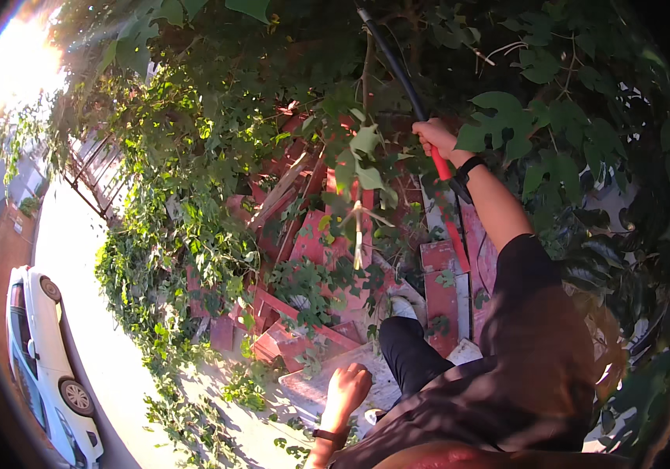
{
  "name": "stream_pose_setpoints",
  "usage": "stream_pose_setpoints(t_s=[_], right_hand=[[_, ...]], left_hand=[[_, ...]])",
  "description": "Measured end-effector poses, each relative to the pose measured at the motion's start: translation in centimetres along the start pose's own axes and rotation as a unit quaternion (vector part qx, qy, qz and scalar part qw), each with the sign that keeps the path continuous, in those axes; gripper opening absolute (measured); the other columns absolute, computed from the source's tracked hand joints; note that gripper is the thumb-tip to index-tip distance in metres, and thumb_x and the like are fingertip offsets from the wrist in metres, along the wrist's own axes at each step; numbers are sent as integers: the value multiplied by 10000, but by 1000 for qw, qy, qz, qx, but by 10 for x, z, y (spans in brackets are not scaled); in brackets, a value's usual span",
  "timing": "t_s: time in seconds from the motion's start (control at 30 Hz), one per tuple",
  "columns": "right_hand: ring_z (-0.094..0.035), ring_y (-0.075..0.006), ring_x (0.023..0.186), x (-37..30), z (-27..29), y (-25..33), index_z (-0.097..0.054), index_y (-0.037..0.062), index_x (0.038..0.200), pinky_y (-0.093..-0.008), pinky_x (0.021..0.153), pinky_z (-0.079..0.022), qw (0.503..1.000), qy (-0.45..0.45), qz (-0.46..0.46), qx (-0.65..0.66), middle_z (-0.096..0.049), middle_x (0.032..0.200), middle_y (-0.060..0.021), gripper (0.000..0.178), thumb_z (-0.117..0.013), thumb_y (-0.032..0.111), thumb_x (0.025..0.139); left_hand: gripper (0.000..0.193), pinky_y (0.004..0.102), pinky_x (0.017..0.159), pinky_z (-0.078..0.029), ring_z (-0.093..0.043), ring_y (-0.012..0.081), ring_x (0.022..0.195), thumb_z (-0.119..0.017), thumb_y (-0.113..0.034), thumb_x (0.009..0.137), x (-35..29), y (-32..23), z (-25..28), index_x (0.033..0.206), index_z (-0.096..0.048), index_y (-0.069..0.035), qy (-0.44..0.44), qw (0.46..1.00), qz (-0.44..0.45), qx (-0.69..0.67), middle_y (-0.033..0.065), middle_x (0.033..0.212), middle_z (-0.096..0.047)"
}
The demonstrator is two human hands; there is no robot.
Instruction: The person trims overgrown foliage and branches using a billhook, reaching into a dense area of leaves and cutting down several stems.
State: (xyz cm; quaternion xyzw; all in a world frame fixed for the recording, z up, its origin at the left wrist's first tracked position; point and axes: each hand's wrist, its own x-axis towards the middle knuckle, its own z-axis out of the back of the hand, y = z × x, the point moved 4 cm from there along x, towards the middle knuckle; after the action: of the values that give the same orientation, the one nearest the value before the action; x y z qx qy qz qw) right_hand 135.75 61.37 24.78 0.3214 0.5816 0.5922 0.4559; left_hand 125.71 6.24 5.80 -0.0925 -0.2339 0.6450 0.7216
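My right hand (435, 138), raised at the upper middle with a dark band at the wrist, is wrapped round a long pole tool (399, 69). Its black shaft slants up into the leaves, and a red handle (458, 244) runs down past my forearm; foliage hides the far end. Low in front of my body, my left hand (349, 387) is curled into a fist with nothing showing in it. Close above my left hand lie broken red boards (280, 344). A cut-looking pale stem (358, 234) with drooping leaves hangs left of the tool.
Dense green vines (186, 219) cover the left and top, and large lobed leaves (507, 125) crowd my right arm. My dark-clad knee (409, 348) is bent over rubble and red planks (440, 301). A white car (53, 344) stands on the sunlit road at left.
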Motion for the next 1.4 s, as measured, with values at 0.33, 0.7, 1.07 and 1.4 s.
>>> stream_pose_setpoints(t_s=[0.33, 0.7, 1.07, 1.4], right_hand=[[-364, -122, 396, -137, -20, -152, -441, 104, 657, -314, 401, -339, 983, 2, -128, 128, -390, 506, 13, 276, -606, 173, 867], [-546, -132, 489, -175, 29, -171, -582, 16, 695, -322, 460, -408, 967, -166, 145, -129, -536, 544, -14, 273, -703, 217, 834], [-469, -124, 529, -200, 68, -231, -543, 11, 684, -379, 499, -363, 953, -164, 52, -249, -484, 546, -25, 286, -699, 212, 816], [-547, -179, 532, -109, 45, -93, -593, 1, 702, -385, 540, -417, 916, -167, 191, -309, -531, 548, -62, 286, -701, 236, 824]], left_hand=[[48, 427, 691, -492, -610, 319, 784, -658, -87, 772, -59, 0, 14, 814, -639, -73, -47, 997, 33, -49, 82, 894, -649], [300, 442, 920, -444, -570, 320, 1061, -685, -92, 794, 85, -15, 150, 1089, -647, -56, -228, 970, -63, 50, 112, 1138, -602], [445, 396, 893, -463, -582, 282, 1090, -641, -207, 859, 231, 47, 184, 1241, -582, 15, -207, 941, 136, 232, 135, 1263, -610], [282, 407, 805, -507, -679, 259, 868, -554, -180, 921, 250, 104, 87, 1157, -631, -48, -174, 950, 153, 207, 92, 924, -701]])
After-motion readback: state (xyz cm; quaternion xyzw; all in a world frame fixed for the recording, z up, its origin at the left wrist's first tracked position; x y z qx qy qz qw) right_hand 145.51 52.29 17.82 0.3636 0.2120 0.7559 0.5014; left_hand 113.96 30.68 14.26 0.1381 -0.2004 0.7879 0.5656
